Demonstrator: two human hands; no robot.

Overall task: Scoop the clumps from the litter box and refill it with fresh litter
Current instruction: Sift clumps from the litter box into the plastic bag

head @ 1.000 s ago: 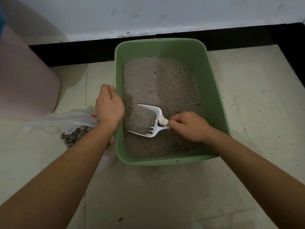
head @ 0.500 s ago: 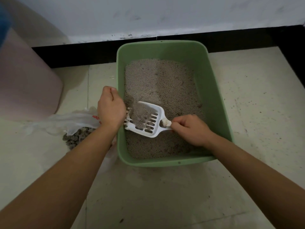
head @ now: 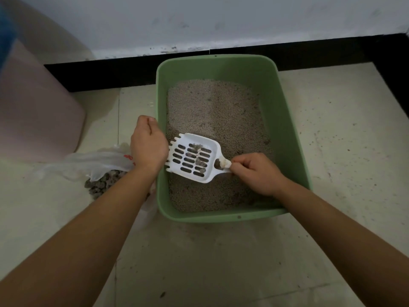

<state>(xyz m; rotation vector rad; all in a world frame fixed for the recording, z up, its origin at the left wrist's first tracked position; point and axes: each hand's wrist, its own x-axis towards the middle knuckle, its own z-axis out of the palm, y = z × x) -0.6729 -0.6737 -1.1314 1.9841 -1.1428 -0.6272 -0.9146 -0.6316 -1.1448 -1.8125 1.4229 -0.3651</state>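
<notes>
A green litter box (head: 287, 134) sits on the floor against the wall, filled with grey litter (head: 219, 111). My right hand (head: 256, 173) grips the handle of a white slotted scoop (head: 192, 158), which is lifted over the near left part of the litter. A few small grey clumps (head: 199, 161) lie on its slots. My left hand (head: 148, 145) grips the box's left rim. Left of the box lies a white plastic bag (head: 97, 162) with dark clumps (head: 101, 185) in it.
A pink bin (head: 37, 107) stands at the far left. A black skirting strip (head: 110, 72) and the white wall (head: 199, 21) run behind the box. Bare tiled floor (head: 343, 140) lies to the right and in front.
The scoop has risen out of the litter and the loose litter has sifted through its slots, leaving a few clumps. My left hand stays on the rim.
</notes>
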